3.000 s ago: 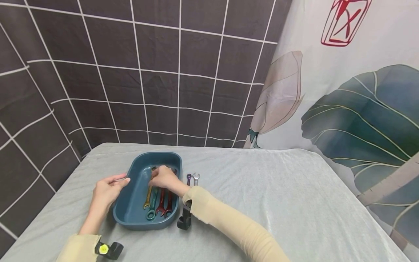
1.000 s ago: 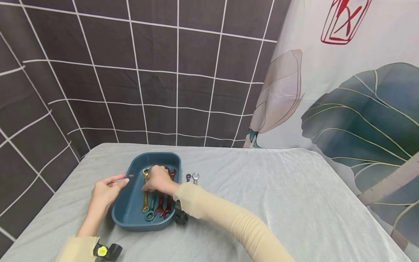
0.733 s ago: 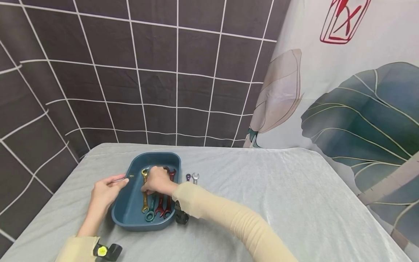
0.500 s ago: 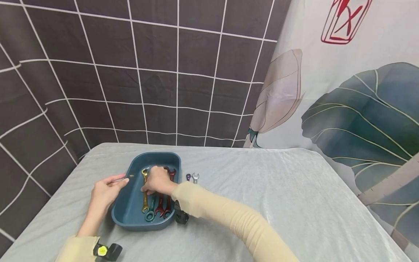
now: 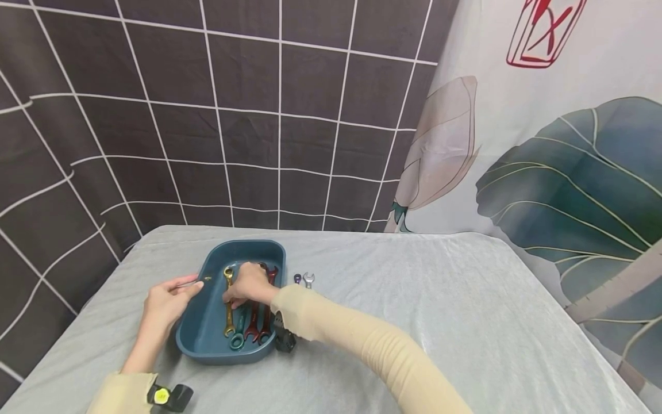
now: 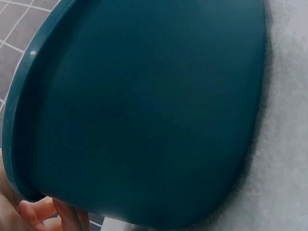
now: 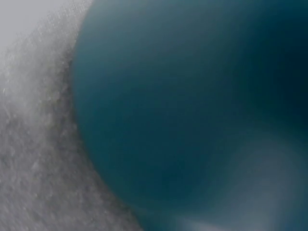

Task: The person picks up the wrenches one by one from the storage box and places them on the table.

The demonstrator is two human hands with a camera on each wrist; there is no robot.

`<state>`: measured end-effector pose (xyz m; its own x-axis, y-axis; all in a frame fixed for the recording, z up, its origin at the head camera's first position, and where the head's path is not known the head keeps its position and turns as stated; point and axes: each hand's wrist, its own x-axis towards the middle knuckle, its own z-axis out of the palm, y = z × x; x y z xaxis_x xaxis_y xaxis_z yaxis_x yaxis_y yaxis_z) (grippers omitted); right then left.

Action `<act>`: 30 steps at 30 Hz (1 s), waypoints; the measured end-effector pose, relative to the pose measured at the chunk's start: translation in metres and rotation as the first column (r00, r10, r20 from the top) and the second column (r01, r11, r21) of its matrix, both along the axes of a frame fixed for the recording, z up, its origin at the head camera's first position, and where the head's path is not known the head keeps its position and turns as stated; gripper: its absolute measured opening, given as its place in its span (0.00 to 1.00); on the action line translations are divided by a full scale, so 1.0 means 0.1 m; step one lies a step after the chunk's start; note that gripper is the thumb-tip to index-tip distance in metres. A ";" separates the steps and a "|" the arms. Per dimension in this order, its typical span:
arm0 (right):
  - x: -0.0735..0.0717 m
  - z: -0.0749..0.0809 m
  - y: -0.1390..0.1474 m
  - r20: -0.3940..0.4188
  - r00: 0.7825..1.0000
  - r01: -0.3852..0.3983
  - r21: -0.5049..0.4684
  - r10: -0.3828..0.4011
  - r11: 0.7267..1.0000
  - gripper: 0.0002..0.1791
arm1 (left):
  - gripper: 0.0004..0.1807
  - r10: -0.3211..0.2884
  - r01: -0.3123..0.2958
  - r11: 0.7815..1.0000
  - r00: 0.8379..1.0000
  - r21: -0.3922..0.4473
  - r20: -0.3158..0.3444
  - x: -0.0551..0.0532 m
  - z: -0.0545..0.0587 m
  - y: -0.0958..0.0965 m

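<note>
My left hand (image 5: 168, 302) pinches the left rim of a blue basin (image 5: 193, 345) between thumb and fingers. In the left wrist view, its fingers (image 6: 70, 216) show below the basin wall (image 6: 144, 110). Inside the basin, my right hand (image 5: 252, 283) is lowered over several wrenches, fingertips around the middle of a gold wrench (image 5: 229, 322). Beside that lies a green wrench (image 5: 237, 341), its upper part hidden by the hand. Two red wrenches, a left one (image 5: 252, 330) and a right one (image 5: 266, 322), lie along the right side. The right wrist view shows only the basin's outer wall (image 7: 159, 120).
Just right of the basin, a purple wrench (image 5: 297, 279) and a silver wrench (image 5: 309, 280) lie on the grey cloth (image 5: 414, 299), partly hidden by the right sleeve (image 5: 351, 328). Dark gridded fabric (image 5: 248, 144) hangs behind the table.
Since three seconds ago, the right hand has shifted left and down, and the gold wrench has swung left to lie straighter. The basin has slid slightly left. Over the last second, almost nothing has moved.
</note>
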<state>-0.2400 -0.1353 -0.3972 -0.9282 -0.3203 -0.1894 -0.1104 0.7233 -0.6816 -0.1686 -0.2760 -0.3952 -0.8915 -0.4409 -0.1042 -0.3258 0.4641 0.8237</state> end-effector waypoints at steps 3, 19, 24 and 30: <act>-0.01 0.00 0.01 0.015 1.000 0.005 -0.017 -0.005 1.000 0.13 | 0.26 -0.001 0.001 1.000 1.000 0.005 0.000 0.00 0.00 0.00; -0.07 0.03 -0.05 -0.011 1.000 0.007 0.064 -0.007 0.998 0.14 | 0.25 -0.010 0.011 1.000 1.000 0.013 -0.023 -0.01 0.00 0.00; -0.08 0.05 -0.06 0.057 0.998 0.037 0.040 -0.039 0.999 0.14 | 0.25 -0.015 0.015 1.000 1.000 0.020 -0.023 0.00 0.00 0.00; -0.08 0.04 -0.04 0.132 0.990 0.055 -0.013 -0.053 0.998 0.14 | 0.25 -0.018 0.018 1.000 1.000 0.007 -0.024 0.01 0.00 -0.01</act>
<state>-0.2482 -0.1394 -0.3933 -0.9116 -0.2746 -0.3059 0.0196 0.7143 -0.6995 -0.1675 -0.2766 -0.3947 -0.9017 -0.4237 -0.0857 -0.2972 0.4636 0.8347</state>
